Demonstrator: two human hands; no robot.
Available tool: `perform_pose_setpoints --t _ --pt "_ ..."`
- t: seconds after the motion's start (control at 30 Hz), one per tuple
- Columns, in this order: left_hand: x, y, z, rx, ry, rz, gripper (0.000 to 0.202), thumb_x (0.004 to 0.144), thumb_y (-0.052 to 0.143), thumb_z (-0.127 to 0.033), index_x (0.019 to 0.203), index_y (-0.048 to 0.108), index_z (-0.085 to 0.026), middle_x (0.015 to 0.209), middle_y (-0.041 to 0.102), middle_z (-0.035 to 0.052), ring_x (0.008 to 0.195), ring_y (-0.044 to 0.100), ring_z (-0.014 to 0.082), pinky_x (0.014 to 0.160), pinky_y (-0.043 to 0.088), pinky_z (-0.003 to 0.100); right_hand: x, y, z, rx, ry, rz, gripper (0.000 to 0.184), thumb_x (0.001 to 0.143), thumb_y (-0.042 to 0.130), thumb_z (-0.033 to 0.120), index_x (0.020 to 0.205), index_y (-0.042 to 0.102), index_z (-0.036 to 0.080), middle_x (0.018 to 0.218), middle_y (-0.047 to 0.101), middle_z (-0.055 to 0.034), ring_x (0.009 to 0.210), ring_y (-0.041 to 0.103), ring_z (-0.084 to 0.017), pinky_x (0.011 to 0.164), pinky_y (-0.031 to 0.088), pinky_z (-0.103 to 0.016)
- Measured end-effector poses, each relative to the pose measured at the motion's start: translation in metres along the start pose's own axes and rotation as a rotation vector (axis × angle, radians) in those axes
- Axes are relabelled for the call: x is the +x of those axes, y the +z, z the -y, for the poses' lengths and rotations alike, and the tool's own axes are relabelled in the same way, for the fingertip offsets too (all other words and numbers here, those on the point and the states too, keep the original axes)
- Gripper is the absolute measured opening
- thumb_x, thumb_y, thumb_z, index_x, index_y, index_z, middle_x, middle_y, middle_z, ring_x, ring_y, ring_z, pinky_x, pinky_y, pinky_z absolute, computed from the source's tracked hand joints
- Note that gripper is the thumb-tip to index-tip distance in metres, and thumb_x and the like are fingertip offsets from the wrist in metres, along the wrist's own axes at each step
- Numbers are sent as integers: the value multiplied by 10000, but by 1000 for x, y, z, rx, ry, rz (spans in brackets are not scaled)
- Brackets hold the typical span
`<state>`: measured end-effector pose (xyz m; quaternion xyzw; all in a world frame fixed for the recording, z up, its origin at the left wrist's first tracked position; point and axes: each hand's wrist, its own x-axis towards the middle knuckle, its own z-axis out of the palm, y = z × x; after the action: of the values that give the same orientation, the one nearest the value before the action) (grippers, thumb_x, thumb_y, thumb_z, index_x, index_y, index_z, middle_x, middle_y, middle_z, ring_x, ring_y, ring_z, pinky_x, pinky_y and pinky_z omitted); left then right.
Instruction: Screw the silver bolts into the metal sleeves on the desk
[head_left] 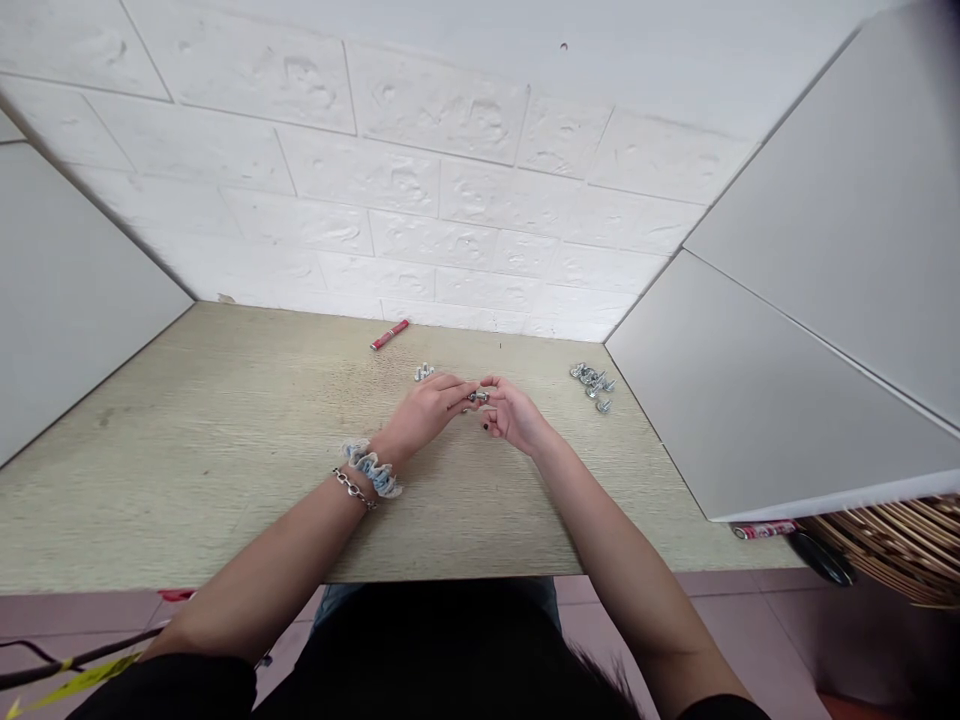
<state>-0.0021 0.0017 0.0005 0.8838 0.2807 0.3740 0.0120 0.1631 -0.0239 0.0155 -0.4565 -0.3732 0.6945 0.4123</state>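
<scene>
My left hand (433,406) and my right hand (514,414) meet over the middle of the table. Between their fingertips they pinch a small shiny metal fastener (480,397); the fingers partly cover it, so its exact kind is unclear. Just beyond my left hand is a little group of silver bolts (424,371), partly hidden behind the hand. Off to the right, near the side panel, lies a loose pile of metal fasteners (592,378) with round discs and short shanks.
A red tube-shaped object (390,335) lies near the white brick-patterned wall (480,190). Panels bound the wooden table (247,430) on both sides. Beyond the right panel are a wicker basket (892,540), a dark oval object (823,557) and another red tube (765,530).
</scene>
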Motion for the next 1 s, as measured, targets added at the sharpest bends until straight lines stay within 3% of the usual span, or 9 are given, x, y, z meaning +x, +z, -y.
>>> perform_pose_setpoints --t 0.03,0.1,0.17,0.23,0.33,0.57,0.73,1.0 --pt "0 0 -1 -1 3 -2 251 848 473 -289 1031 597 -172 843 623 55 815 562 147 734 445 268 1 0 -1 -14 29 -9 190 738 453 381 830 425 217 634 547 25 400 401 -70 356 243 -181" --pt "0 0 -2 7 15 -7 245 848 475 -279 1029 596 -168 843 623 55 813 562 147 733 445 269 4 1 -5 -86 94 -32 377 800 328 532 702 439 186 520 485 15 370 386 -75 342 245 -192" --pt "1 1 -2 16 27 -11 241 844 480 -279 1018 598 -161 846 622 56 807 562 146 729 446 267 5 1 -9 -161 131 -46 532 793 242 643 565 383 183 408 378 24 349 378 -83 339 261 -201" --pt "1 1 -2 19 37 -11 244 841 484 -287 1015 597 -158 848 622 56 801 561 145 724 447 264 5 0 -12 -184 123 -41 561 775 248 678 500 314 193 354 291 38 342 378 -91 347 285 -208" --pt "1 1 -2 18 44 -5 247 841 485 -277 1025 592 -151 843 621 58 801 558 147 722 449 266 4 0 -12 -131 100 -6 528 780 338 636 490 283 198 356 256 50 362 393 -98 361 307 -212" --pt "0 -1 3 -1 -15 -1 237 846 480 -253 1032 590 -156 873 628 62 821 558 156 739 454 288 7 2 -12 55 9 71 378 760 493 518 622 410 176 493 401 42 489 475 -97 519 419 -242" --pt "0 -2 6 -8 -26 -25 250 842 485 -287 1022 597 -154 863 634 68 801 569 161 724 462 290 7 0 -13 51 -109 109 312 726 566 466 756 457 176 630 513 17 571 510 -98 583 427 -260" --pt "5 -9 -2 -102 -154 -42 232 827 509 -321 940 635 -162 790 642 46 711 564 135 674 439 246 11 -6 -15 -55 -230 115 344 687 611 466 789 455 176 722 552 11 609 533 -86 640 440 -271"
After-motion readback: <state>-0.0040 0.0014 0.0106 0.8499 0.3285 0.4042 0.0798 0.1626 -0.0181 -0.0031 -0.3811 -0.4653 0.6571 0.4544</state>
